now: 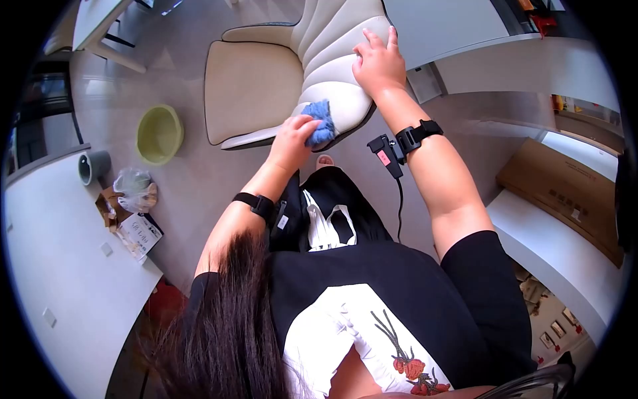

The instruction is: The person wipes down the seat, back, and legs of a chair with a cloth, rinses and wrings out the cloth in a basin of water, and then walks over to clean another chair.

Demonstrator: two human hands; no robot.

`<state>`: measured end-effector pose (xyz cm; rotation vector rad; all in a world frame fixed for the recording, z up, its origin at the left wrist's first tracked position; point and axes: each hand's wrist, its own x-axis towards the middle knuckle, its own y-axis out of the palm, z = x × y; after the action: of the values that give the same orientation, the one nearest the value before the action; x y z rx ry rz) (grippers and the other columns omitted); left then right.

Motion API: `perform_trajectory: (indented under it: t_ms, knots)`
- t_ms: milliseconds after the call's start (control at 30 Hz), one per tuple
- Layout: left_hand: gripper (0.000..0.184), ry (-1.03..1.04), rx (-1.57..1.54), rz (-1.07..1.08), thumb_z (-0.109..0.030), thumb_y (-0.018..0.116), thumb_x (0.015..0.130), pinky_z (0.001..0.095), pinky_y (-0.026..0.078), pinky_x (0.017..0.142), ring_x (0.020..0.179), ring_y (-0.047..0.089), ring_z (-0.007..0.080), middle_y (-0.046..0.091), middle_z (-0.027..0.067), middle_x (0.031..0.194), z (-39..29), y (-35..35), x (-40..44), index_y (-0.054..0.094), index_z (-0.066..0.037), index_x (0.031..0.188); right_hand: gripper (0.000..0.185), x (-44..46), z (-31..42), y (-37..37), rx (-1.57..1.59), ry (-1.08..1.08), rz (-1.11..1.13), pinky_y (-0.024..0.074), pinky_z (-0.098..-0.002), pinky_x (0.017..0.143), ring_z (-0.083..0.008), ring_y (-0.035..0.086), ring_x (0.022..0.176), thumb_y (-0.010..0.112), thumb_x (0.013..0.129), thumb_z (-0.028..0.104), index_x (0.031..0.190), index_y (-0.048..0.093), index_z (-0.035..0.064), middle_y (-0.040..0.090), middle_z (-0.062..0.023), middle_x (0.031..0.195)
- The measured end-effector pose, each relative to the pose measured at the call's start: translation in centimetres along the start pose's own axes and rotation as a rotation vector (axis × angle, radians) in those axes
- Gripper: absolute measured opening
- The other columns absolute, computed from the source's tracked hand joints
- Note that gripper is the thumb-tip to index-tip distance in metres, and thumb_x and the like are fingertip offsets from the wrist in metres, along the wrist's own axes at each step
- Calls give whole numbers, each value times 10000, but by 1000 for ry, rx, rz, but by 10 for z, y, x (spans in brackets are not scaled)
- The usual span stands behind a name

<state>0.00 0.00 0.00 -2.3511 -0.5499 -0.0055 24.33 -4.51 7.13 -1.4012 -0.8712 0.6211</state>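
Nearest, black straps (257,205) circle both wrists of the person in a black shirt (399,286). The left hand (291,143) is partly closed, its fingers curled on a fluffy blue cloth (320,126) against the lower part of the cream chair's (252,83) ribbed backrest (332,80). The right hand (382,65) is open and holds nothing, fingers spread on the backrest near its edge. Beyond the left arm, a green basin (159,135) sits on the floor (193,186), near a gray bin (97,167).
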Motion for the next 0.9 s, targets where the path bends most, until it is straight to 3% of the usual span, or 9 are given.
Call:
perform_trajectory:
  t_ms: [67, 167, 333, 467, 600, 733, 900]
  knots:
    - [509, -68, 31, 8, 47, 645, 617, 399, 462, 893, 1027, 546, 320, 590, 97, 1112, 4, -2, 5, 641, -116, 1099, 205, 3, 2, -2, -49, 4, -11, 440, -446, 988, -377, 275, 1357, 573, 814, 233, 986, 685, 230, 488, 41, 1362]
    - [479, 123, -38, 73, 41, 654, 625, 402, 468, 873, 1001, 549, 330, 597, 96, 1078, -41, -9, 7, 640, -109, 1079, 202, 0, -6, -5, -33, 1, -25, 442, -448, 984, -375, 277, 1356, 576, 810, 227, 979, 686, 229, 489, 44, 1361]
    - [481, -35, 2, -62, 14, 687, 611, 390, 466, 876, 978, 559, 315, 599, 96, 1055, -13, -4, -2, 647, -116, 1073, 201, -5, 3, -1, -10, -1, -32, 441, -450, 984, -374, 283, 1353, 579, 806, 223, 972, 691, 228, 496, 41, 1355]
    - [527, 95, -66, 83, 103, 619, 582, 388, 463, 902, 1032, 545, 351, 582, 139, 1095, -36, -17, 0, 636, -74, 1078, 199, -3, 2, 1, -15, -2, -39, 443, -452, 983, -375, 292, 1348, 578, 805, 222, 967, 694, 228, 501, 42, 1350]
    - [486, -33, -7, -65, 81, 634, 613, 392, 466, 871, 972, 560, 338, 604, 115, 1041, -8, -7, 1, 647, -89, 1068, 218, -3, 2, -1, 33, -6, -24, 404, -462, 992, -378, 281, 1356, 577, 794, 239, 964, 708, 196, 492, 15, 1366]
    - [481, 63, -75, 6, 89, 631, 607, 395, 471, 852, 963, 561, 338, 599, 113, 1034, -22, -10, -2, 649, -89, 1053, 218, -1, 0, 1, 32, -8, -41, 404, -463, 993, -379, 285, 1354, 579, 793, 239, 964, 708, 197, 494, 15, 1364]
    - [538, 6, -50, 42, 108, 619, 573, 395, 463, 873, 1001, 544, 348, 576, 126, 1062, -14, -11, -3, 633, -70, 1081, 224, -3, 3, 1, 34, -1, -17, 402, -460, 997, -378, 286, 1353, 580, 793, 242, 973, 706, 200, 499, 15, 1359]
